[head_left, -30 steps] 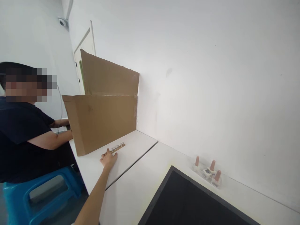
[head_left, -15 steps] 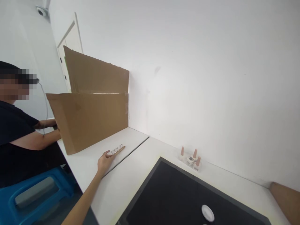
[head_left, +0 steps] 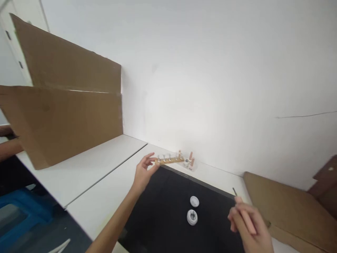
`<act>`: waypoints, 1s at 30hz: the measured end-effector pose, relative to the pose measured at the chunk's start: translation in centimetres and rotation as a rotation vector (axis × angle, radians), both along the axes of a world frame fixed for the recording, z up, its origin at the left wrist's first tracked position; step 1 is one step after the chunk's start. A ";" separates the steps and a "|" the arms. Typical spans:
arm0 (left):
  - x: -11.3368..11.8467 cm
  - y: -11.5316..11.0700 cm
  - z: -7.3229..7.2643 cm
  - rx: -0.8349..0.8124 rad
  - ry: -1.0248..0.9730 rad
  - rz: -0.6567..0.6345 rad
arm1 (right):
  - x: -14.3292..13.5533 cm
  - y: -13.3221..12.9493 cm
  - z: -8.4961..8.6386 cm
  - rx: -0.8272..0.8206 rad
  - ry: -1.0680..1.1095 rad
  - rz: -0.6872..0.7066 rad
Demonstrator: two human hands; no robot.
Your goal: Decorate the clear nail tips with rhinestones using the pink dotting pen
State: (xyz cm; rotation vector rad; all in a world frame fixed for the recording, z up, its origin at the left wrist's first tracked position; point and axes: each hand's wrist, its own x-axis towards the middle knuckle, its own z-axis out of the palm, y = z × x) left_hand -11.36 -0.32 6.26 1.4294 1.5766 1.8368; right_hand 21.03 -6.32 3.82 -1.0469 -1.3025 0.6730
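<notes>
My left hand grips the near end of a narrow wooden strip between thumb and fingers. Several small shiny pieces stand in a row along it; their kind is too small to make out. The strip's far end overlaps a clear tray with pink-handled items, near the wall. In the right of the view, my right hand is closed around a pink-handled tool with a thin dark tip pointing up and forward. On the black mat between my hands lie a round white container and a white lid.
A tall brown cardboard partition stands on the white table at left, with another person's forearm beyond it. Flat cardboard lies at right. A blue stool stands at lower left.
My view has turned right. My left hand has carried the wooden strip from beside the partition to the mat's back edge. My right hand has come into view holding the pink-handled tool.
</notes>
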 end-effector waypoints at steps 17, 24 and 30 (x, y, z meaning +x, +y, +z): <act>10.2 -8.4 -8.6 -0.379 0.517 -0.652 | 1.5 4.5 -4.5 -0.407 0.289 0.098; 8.1 -6.0 -6.0 -0.418 0.550 -0.688 | 2.0 5.3 -5.2 -0.413 0.289 0.106; 8.8 -1.1 -4.8 -0.483 0.642 -0.798 | 0.0 5.4 -4.2 -0.389 0.374 0.137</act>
